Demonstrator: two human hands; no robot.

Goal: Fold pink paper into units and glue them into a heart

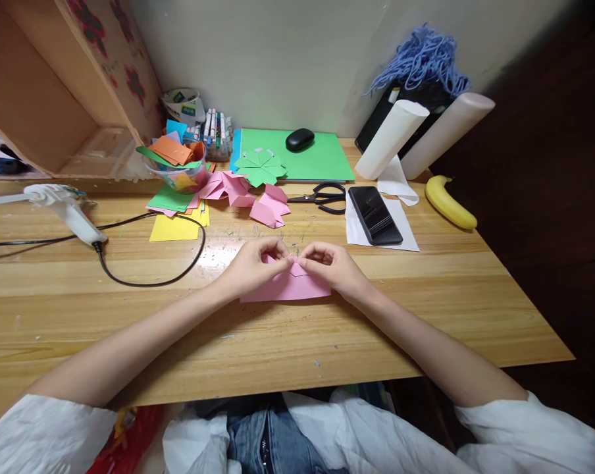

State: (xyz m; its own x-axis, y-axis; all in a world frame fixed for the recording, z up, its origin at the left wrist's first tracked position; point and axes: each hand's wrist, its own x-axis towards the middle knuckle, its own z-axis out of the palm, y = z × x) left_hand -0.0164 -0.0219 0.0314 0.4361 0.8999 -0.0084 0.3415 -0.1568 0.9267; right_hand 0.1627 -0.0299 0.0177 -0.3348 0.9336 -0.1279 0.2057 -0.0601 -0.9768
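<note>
A sheet of pink paper (287,288) lies in front of me near the middle of the table, with a folded part along its far edge. My left hand (258,264) pinches that far edge from the left, thumb and fingertips together. From the right, my right hand (334,266) pinches the same edge, its fingertips almost meeting those of the left. The fingers hide part of the fold. Just beyond are folded pink paper pieces (269,206) and black-handled scissors (327,197).
A phone (375,215) rests on white paper, with a banana (449,203) to its right. Green sheets (322,158) carry a black mouse (300,139). A cup of paper scraps (179,172) and a cabled white device (68,207) stand left. White rolls (393,138) lean at back right.
</note>
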